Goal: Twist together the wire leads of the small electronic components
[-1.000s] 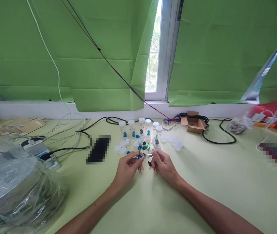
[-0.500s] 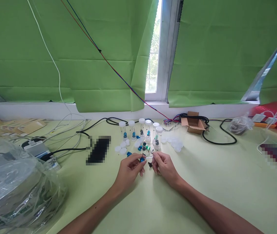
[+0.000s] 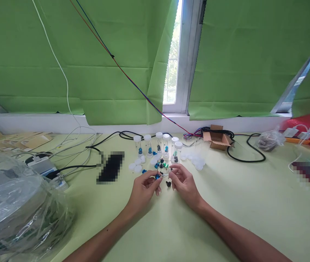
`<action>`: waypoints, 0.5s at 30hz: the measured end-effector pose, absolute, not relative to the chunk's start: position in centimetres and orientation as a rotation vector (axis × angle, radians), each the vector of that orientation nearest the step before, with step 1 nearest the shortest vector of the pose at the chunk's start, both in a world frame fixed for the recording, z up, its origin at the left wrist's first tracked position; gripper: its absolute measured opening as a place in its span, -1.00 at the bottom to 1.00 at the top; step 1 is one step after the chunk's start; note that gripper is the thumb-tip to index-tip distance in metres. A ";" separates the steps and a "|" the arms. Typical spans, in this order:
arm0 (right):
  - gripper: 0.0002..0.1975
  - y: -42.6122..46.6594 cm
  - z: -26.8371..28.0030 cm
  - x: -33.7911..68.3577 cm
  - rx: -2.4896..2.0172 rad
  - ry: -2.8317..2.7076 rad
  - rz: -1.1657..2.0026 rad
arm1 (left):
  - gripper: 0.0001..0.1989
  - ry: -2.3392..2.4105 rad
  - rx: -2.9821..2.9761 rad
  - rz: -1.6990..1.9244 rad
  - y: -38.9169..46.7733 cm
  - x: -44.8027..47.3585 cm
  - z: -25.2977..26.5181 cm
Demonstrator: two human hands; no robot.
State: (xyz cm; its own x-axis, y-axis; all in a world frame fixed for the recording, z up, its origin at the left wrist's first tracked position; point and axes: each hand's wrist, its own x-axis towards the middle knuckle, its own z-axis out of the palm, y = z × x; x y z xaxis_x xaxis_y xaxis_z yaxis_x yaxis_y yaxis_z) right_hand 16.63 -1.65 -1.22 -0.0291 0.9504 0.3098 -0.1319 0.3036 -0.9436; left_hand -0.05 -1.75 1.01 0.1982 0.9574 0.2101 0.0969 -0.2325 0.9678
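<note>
My left hand [image 3: 143, 187] pinches a small blue part [image 3: 157, 177] with a thin stem standing up from it. From the blue part a thin silvery rod [image 3: 165, 175] reaches across toward my right hand [image 3: 184, 183]. The right fingers are bent and drawn together at the rod's other end; their exact grip is too small to make out. Just below, on the table, lies a small black knob-like part [image 3: 168, 184]. Loose green parts [image 3: 165, 165] and others in blue and black are scattered beyond my fingertips. Behind them stand several clear, white-capped vials [image 3: 178, 154] with similar parts inside.
White caps [image 3: 135, 167] lie left of the vials, and clear plastic pieces [image 3: 199, 163] to the right. A cardboard box [image 3: 217, 141] and black cable [image 3: 246, 160] are at the back right. A large plastic-wrapped bundle [image 3: 20, 211] fills the left front, near a power strip [image 3: 44, 166].
My right hand has risen slightly, its fingers opening out a little. The blue part has shifted slightly left in my left hand. More of the black part shows on the table.
</note>
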 end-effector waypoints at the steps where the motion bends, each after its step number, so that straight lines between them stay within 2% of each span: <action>1: -0.70 -1.7 -1.2 16.7 -0.857 -1.302 1.055 | -0.79 1.047 1.543 1.165 -1.7 -0.1 1.0; 15: -0.81 -1.6 -1.3 16.8 -0.884 -1.363 0.996 | -0.75 1.024 1.548 1.140 -1.7 -0.3 0.8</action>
State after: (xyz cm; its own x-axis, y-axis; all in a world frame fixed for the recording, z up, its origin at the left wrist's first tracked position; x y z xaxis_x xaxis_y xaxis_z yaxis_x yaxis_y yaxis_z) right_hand 16.82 -1.64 -1.29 -0.0424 0.9345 0.3535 -0.0530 0.3512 -0.9348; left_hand -0.27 -1.68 0.82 0.2226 0.9546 0.1979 0.0953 -0.2233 0.9701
